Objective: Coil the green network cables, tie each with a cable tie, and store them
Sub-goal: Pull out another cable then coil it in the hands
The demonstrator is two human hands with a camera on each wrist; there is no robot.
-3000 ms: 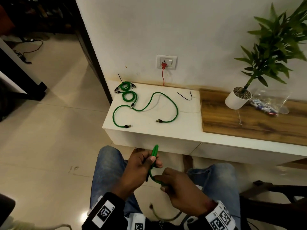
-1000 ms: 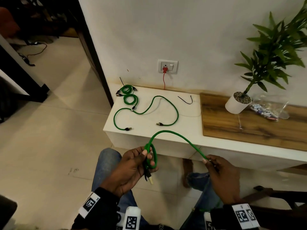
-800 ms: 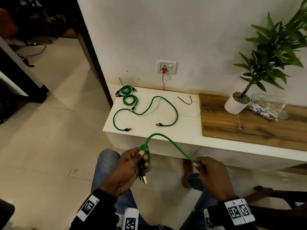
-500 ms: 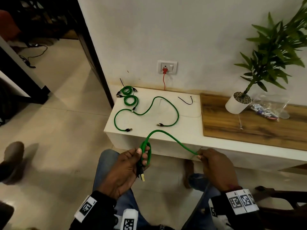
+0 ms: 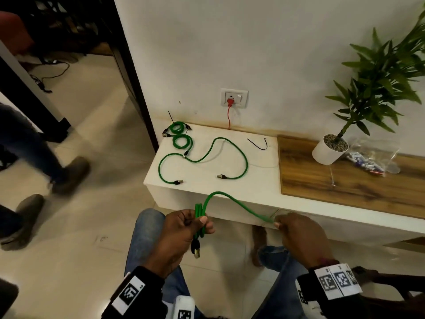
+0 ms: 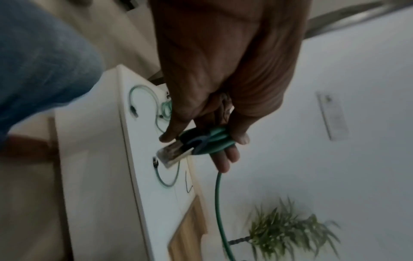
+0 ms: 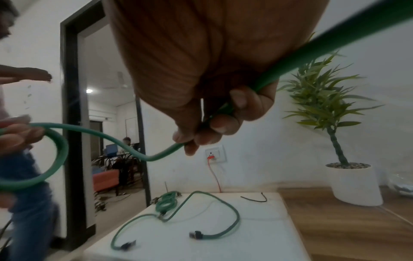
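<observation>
My left hand (image 5: 184,231) grips several loops of a green network cable (image 5: 234,201) in front of my knees; its plug (image 5: 196,249) hangs below the fingers. In the left wrist view the hand (image 6: 214,141) pinches the loops (image 6: 212,143) beside the plug (image 6: 172,154). My right hand (image 5: 296,233) pinches the same cable's free length; in the right wrist view the fingers (image 7: 219,123) curl round the cable (image 7: 125,146). On the white cabinet top (image 5: 259,180) lie a loose green cable (image 5: 239,153), two small coiled green cables (image 5: 180,134) and a black cable tie (image 5: 258,145).
A potted plant (image 5: 331,150) and a clear plastic bag (image 5: 372,157) stand on the wooden top (image 5: 345,185) to the right. A red cord (image 5: 228,116) hangs from the wall socket. Another person's legs and shoes (image 5: 69,173) are on the floor at the left.
My hands have drawn closer and the arc of cable between them has shortened. More loops are gathered in my left hand. A person has walked into view on the left.
</observation>
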